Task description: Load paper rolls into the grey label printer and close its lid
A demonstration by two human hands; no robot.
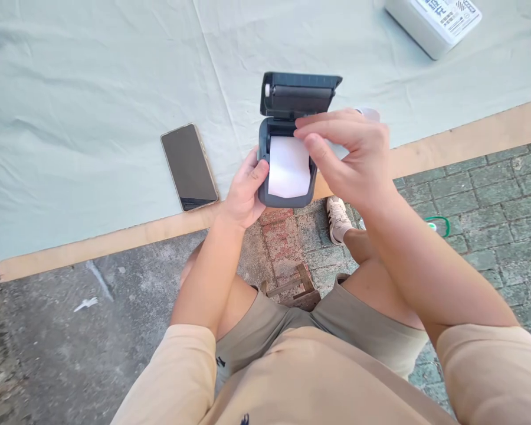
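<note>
My left hand [246, 192] grips a small dark grey label printer [287, 202] by its left side, thumb along the rim. The printer's lid [301, 94] stands open at the far side, showing a dark roller on its inner face. White paper [289, 168] fills the open bay. Over the bay's upper right, my right hand [349, 147] has its thumb and fingertips drawn together at the paper's top corner. The fingertips partly hide that corner and the bay's edge.
A phone [189, 167] with a dark screen lies left of the printer on the cloth-covered table [92, 118]. A white box with printed labels [438, 23] is at the back right. Partly behind my right hand is a whitish round object [369, 114]. A wooden stool [303, 289] shows below.
</note>
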